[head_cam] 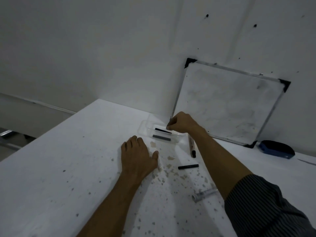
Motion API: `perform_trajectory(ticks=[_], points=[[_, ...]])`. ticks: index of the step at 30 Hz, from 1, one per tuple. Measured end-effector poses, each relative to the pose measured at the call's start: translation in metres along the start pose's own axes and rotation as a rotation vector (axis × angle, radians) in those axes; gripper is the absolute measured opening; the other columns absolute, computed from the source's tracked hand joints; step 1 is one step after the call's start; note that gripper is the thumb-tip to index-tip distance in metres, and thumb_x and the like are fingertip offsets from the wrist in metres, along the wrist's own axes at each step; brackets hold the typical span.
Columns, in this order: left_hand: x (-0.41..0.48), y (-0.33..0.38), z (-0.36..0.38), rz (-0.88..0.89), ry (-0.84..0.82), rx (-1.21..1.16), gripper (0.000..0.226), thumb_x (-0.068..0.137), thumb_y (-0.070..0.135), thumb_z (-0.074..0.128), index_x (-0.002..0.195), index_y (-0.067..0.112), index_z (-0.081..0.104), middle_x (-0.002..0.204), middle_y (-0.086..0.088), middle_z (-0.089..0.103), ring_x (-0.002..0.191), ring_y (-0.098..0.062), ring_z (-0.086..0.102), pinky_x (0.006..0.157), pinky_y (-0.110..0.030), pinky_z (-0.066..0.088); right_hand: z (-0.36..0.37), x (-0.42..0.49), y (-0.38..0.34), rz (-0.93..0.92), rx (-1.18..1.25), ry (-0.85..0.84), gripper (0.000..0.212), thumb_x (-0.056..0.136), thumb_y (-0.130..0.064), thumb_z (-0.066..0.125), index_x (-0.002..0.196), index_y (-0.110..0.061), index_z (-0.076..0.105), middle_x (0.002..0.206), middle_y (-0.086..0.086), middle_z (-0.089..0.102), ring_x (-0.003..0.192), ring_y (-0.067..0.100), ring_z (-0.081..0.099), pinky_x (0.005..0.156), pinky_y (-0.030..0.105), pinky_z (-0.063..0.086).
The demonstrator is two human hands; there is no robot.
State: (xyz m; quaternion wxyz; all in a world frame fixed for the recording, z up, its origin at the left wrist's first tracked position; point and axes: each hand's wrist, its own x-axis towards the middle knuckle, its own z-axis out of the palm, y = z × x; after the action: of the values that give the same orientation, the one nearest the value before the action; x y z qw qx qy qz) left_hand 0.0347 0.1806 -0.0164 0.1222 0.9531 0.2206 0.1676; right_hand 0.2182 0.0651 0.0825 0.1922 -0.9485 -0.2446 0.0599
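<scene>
A clear plastic tray (145, 127) sits on the white table (68, 159) near the wall. In it lie a black stick (162, 130) and a grey stick (161, 137). My right hand (181, 123) hovers over the tray's right end with its fingers curled and the fingertips bunched just above the black stick's end; whether they pinch anything is hidden. My left hand (138, 156) rests flat on the table in front of the tray, holding nothing.
A marker (191, 146), a black cap (188, 166) and a clear tube (203, 195) lie on the table under my right forearm. A whiteboard (225, 103) leans on the wall, with a blue eraser (276, 149) to its right. The table's left edge drops off.
</scene>
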Motion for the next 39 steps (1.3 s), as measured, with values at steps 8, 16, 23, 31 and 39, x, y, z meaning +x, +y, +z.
perform_trajectory(ticks=[8, 16, 23, 31, 39], points=[[-0.027, 0.035, -0.005, 0.255, 0.015, -0.007, 0.038, 0.095, 0.045, 0.057, 0.111, 0.011, 0.061, 0.109, -0.009, 0.065, 0.099, -0.027, 0.061, 0.084, -0.038, 0.047, -0.023, -0.139, 0.046, -0.062, 0.254, 0.202, 0.019, 0.093, -0.039, 0.068, 0.101, -0.027, 0.080, 0.090, -0.012, 0.077, 0.081, 0.002, 0.068, 0.064, 0.012, 0.046], [-0.044, 0.049, 0.013, 0.275, 0.036, -0.202, 0.050, 0.084, 0.049, 0.072, 0.110, 0.007, 0.069, 0.109, -0.013, 0.066, 0.103, -0.034, 0.059, 0.091, -0.046, 0.045, 0.018, -0.237, 0.108, -0.156, -0.020, 0.050, 0.033, 0.083, -0.043, 0.071, 0.116, -0.040, 0.072, 0.120, -0.012, 0.064, 0.110, 0.009, 0.055, 0.095, 0.032, 0.046], [-0.054, 0.049, 0.006, 0.313, 0.010, -0.278, 0.055, 0.086, 0.048, 0.069, 0.121, 0.007, 0.064, 0.118, -0.011, 0.063, 0.111, -0.031, 0.056, 0.096, -0.042, 0.043, 0.047, -0.249, 0.113, -0.177, 0.102, 0.285, 0.025, 0.094, -0.049, 0.061, 0.111, -0.035, 0.072, 0.107, -0.009, 0.068, 0.096, 0.009, 0.055, 0.088, 0.037, 0.048], [-0.098, 0.095, -0.015, 0.094, -0.123, -1.075, 0.049, 0.100, 0.058, 0.053, 0.126, 0.021, 0.071, 0.116, 0.011, 0.072, 0.105, 0.004, 0.066, 0.081, -0.010, 0.048, 0.048, -0.260, 0.091, -0.056, 0.620, 0.525, 0.035, 0.088, -0.052, 0.071, 0.112, -0.028, 0.076, 0.095, -0.016, 0.075, 0.086, -0.001, 0.069, 0.078, 0.026, 0.059], [-0.105, 0.098, -0.018, 0.148, -0.239, -1.248, 0.023, 0.105, 0.033, 0.060, 0.101, 0.030, 0.083, 0.100, 0.012, 0.082, 0.097, 0.006, 0.072, 0.081, -0.006, 0.051, 0.044, -0.265, 0.085, -0.136, 0.577, 0.518, 0.029, 0.085, -0.057, 0.072, 0.102, -0.033, 0.076, 0.089, -0.022, 0.075, 0.085, -0.004, 0.067, 0.065, 0.004, 0.045]])
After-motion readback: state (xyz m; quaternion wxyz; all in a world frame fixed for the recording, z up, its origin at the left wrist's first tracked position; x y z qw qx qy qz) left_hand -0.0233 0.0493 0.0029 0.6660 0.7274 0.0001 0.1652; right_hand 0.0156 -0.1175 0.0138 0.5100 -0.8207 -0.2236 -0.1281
